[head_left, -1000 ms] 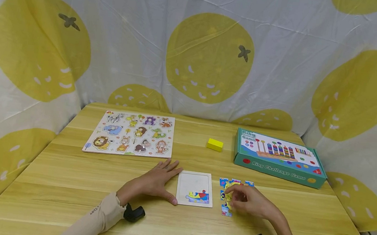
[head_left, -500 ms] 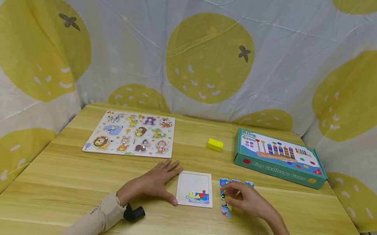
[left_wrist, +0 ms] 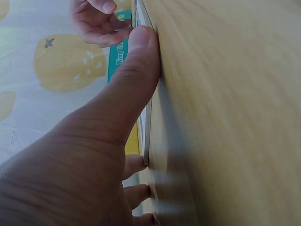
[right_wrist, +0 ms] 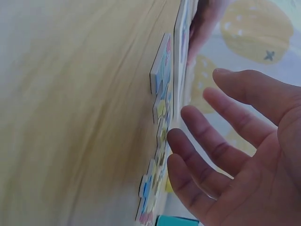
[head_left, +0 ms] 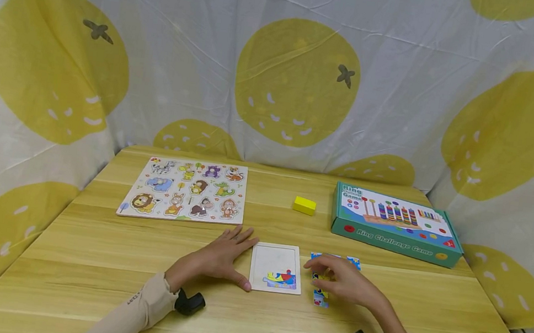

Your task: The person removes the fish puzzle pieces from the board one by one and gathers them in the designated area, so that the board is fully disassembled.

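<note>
A small white puzzle tray lies on the table, with a few joined jigsaw pieces in its lower right part. My left hand rests on the table at the tray's left side, fingers spread, the thumb touching the near left corner. Right of the tray lie several loose jigsaw pieces in blue and yellow, partly hidden by my right hand. That hand hovers just above them. In the right wrist view its fingers are loosely bent, apart from the pieces, and nothing is between them.
A wooden animal puzzle board lies at the back left. Behind the tray sits a yellow block. A green Ring Challenge Game box stands at the back right. A lemon-print curtain hangs behind the table.
My right hand has shifted a little to the left over the loose pieces, towards the tray. The left hand and the tray have stayed in place.
</note>
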Demonstrator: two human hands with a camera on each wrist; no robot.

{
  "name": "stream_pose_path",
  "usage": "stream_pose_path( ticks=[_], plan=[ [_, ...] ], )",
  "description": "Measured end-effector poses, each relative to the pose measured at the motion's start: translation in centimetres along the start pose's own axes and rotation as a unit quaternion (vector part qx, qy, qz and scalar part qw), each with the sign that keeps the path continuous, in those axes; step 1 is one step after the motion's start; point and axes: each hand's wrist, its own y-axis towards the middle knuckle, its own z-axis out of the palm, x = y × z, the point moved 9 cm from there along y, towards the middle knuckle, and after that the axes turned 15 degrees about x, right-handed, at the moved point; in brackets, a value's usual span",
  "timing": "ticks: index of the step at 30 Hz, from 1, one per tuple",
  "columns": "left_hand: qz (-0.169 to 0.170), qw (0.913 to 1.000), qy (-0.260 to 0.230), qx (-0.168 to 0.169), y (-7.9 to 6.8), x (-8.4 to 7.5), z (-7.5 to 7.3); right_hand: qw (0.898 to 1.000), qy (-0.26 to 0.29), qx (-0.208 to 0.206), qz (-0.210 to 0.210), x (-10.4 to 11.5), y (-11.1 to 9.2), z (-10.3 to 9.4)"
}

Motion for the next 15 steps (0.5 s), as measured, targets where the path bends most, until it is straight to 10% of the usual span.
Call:
stream_pose_path(
  ticks=[15],
  plan=[
    [0.003, 1.0000, 0.002, -0.003, 0.0, -0.1, -0.1, 1.000, -0.025, 0.007, -0.014, 1.2, 1.6, 0.4]
  ],
)
